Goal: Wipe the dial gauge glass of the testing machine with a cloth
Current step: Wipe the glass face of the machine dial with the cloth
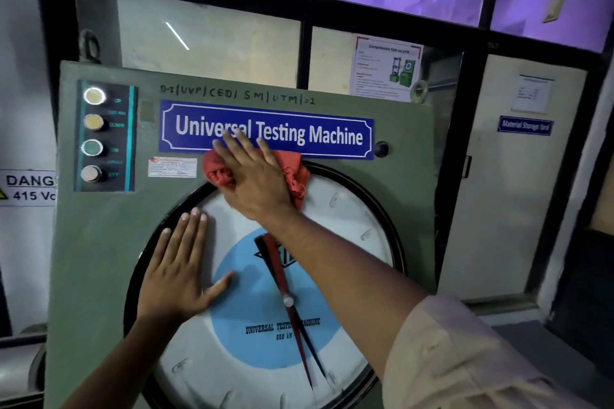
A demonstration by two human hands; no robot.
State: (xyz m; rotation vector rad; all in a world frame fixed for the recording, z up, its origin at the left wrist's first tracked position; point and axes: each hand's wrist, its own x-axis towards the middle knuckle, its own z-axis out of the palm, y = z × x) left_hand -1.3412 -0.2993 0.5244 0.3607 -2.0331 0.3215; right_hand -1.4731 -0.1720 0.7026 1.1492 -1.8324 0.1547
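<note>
Danger sign [28,188], wall poster [387,68], blue door sign [525,125]

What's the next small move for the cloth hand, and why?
Probably slide the right hand, pressing the crumpled red cloth, down across the round dial gauge glass. The cloth sits at the dial's top edge, partly over the black rim and green panel; most of the glass lies below it. The left hand lies flat on the glass's left side.

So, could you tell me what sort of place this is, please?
Probably a materials testing lab: a Universal Testing Machine nameplate above a large dial gauge, a 415-volt danger sign, and a Material Storage sign nearby.
</note>
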